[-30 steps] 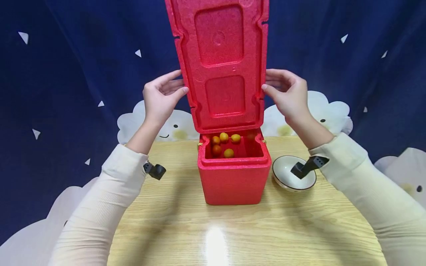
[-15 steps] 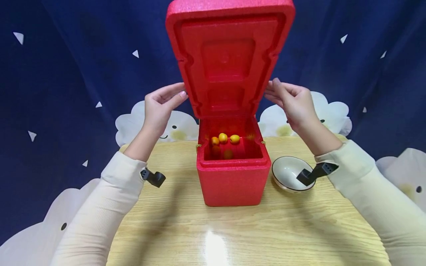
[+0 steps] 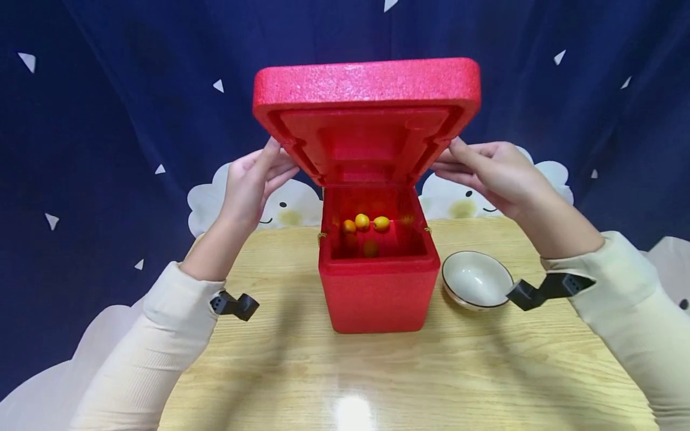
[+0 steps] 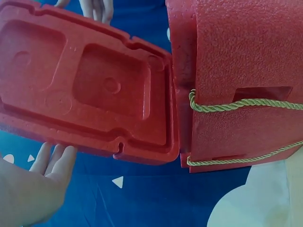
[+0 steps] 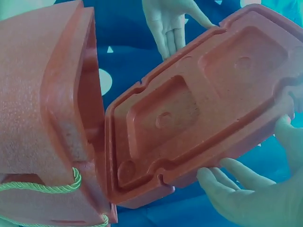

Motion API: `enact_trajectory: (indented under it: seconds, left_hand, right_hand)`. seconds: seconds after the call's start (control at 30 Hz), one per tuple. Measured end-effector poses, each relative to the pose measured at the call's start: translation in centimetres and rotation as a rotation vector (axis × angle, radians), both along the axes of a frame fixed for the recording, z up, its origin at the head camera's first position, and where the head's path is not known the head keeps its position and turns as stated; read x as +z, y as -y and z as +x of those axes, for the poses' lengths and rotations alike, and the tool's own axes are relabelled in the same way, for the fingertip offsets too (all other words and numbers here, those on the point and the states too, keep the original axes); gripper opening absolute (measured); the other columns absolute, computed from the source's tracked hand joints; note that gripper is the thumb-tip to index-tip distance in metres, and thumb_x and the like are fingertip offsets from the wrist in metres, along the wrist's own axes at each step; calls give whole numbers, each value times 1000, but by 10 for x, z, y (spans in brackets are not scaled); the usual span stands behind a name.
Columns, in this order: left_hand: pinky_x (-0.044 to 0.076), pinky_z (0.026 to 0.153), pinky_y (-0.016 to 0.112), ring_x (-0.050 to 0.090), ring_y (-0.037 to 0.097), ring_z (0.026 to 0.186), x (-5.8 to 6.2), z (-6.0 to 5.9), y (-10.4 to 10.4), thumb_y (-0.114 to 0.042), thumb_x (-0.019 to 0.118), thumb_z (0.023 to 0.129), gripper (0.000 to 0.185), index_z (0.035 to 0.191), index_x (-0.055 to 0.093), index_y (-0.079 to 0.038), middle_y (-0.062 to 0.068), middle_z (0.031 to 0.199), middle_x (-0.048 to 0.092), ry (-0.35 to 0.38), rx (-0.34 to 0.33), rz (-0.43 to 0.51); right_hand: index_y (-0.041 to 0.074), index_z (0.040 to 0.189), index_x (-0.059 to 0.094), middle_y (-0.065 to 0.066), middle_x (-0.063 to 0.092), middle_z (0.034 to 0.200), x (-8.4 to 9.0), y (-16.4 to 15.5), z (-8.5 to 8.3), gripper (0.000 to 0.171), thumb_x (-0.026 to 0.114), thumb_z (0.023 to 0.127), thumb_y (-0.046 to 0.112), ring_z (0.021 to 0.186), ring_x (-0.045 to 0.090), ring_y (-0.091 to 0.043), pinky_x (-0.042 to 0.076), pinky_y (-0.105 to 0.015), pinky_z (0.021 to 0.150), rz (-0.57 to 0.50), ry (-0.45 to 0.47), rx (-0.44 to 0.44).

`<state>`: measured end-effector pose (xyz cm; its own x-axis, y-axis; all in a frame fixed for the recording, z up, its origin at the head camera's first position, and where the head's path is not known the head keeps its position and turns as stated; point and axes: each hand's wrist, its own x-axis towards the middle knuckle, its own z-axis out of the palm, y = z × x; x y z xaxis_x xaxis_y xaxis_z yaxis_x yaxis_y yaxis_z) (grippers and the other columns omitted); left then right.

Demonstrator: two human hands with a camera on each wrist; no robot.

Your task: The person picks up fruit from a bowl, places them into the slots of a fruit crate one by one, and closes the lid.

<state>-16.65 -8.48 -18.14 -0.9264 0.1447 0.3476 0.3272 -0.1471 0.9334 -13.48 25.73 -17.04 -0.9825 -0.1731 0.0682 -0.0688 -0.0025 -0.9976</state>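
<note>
Since the earlier frame the red lid [image 3: 366,114] has been tipped fwd and lowered, now angled over the red foam box [image 3: 378,287]. From the left: the lid's side is touched by the left hand [image 3: 253,185], fingers straight, no wrap. Box sits mid-table w/ small orange fruits [image 3: 363,223] inside. Lid's other side is met by the right hand [image 3: 496,173], fingers extended. A white bowl [image 3: 477,280] lies just right of the box on the light wood table [image 3: 377,377]. Behind, a navy curtain [image 3: 108,108] w/ white clouds is hung.
</note>
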Motion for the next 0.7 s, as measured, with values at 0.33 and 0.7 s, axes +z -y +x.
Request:
enact_trajectory:
  seconds: [0.33,0.7]
  left_hand:
    - [50,98,28,69,11,99,-6,4,7,-6,47,96,40,129,48,17,-5,102,69,40,-197,4]
    - [55,85,15,68,-2,93,-41,-10,20,-1,60,90,42,129,54,9,-24,98,70,-83,-119,-302]
  right_hand:
    - [12,104,73,3,71,108,-15,-14,-2,17,62,91,8,101,69,-8,56,-17,85,-61,-47,56]
    - [4,140,48,20,67,113,-51,-16,-10,52,64,90,8,101,66,3,55,-13,84,346,-219,75]
